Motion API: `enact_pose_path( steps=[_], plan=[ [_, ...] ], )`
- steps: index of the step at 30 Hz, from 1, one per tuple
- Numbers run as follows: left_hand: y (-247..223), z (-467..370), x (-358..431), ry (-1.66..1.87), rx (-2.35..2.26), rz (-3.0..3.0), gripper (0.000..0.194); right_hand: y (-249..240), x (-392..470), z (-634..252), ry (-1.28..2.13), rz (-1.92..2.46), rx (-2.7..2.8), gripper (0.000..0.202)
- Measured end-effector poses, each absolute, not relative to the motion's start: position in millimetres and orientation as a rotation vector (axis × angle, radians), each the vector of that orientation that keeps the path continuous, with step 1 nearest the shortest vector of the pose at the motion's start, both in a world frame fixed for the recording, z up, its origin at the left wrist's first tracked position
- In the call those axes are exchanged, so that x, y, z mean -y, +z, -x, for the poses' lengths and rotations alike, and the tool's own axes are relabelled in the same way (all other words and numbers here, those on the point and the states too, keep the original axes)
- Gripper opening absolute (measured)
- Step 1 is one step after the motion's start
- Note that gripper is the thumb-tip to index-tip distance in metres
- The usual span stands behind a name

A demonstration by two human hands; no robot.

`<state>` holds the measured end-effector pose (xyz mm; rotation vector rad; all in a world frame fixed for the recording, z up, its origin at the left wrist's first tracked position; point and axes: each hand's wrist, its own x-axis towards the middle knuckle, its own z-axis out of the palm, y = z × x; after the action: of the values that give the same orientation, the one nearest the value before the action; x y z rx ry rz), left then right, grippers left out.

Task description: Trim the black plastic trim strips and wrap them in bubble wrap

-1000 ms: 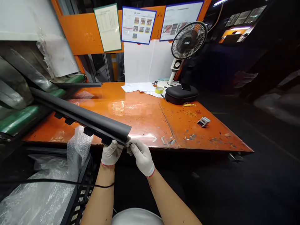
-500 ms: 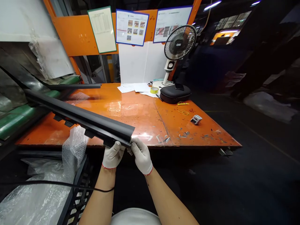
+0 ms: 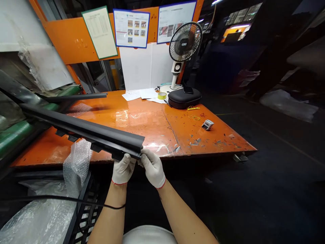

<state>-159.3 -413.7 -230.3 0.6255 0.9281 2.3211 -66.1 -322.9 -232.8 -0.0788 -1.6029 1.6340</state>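
A long black trim piece (image 3: 101,132) slants from the upper left down to the middle, with block-like tabs along its lower edge. My left hand (image 3: 123,169), in a white glove, is closed on the underside of its near end. My right hand (image 3: 153,168), also gloved, pinches the end corner with thumb and fingers. The fingertips of both hands nearly meet there, and whatever small part lies between them is hidden. Behind, a second dark strip (image 3: 83,97) extends over the table from the left.
The orange table (image 3: 142,118) bears a fan (image 3: 185,42), black case (image 3: 184,98), yellow tape roll (image 3: 161,96), papers (image 3: 148,93), small white device (image 3: 207,125) and scattered scraps. Bubble wrap (image 3: 78,159) hangs into a black crate (image 3: 76,220) at lower left. A black cable (image 3: 63,199) crosses to my left wrist.
The table and background have shifted left in view as the camera turned slightly. Both hands keep their grip on the trim's end, with almost no movement.
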Motion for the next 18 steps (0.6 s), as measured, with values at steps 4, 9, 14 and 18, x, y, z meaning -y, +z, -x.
enact_pose_path(
  steps=[4, 9, 14, 18],
  plan=[
    [-230, 157, 412, 2.33, -0.944, -0.641, 0.04, -233, 320, 63, 1.562, 0.082, 1.655, 0.036],
    [-231, 155, 413, 2.359, -0.957, -0.638, 0.035, -227, 315, 58, 1.49, 0.017, 1.696, 0.033],
    [-228, 152, 411, 2.373, -0.934, -0.611, 0.034, -227, 313, 53, 1.456, -0.008, 1.729, 0.033],
    [-231, 149, 410, 2.383, -0.948, -0.567, 0.035, -229, 316, 51, 1.493, 0.02, 1.701, 0.036]
  ],
)
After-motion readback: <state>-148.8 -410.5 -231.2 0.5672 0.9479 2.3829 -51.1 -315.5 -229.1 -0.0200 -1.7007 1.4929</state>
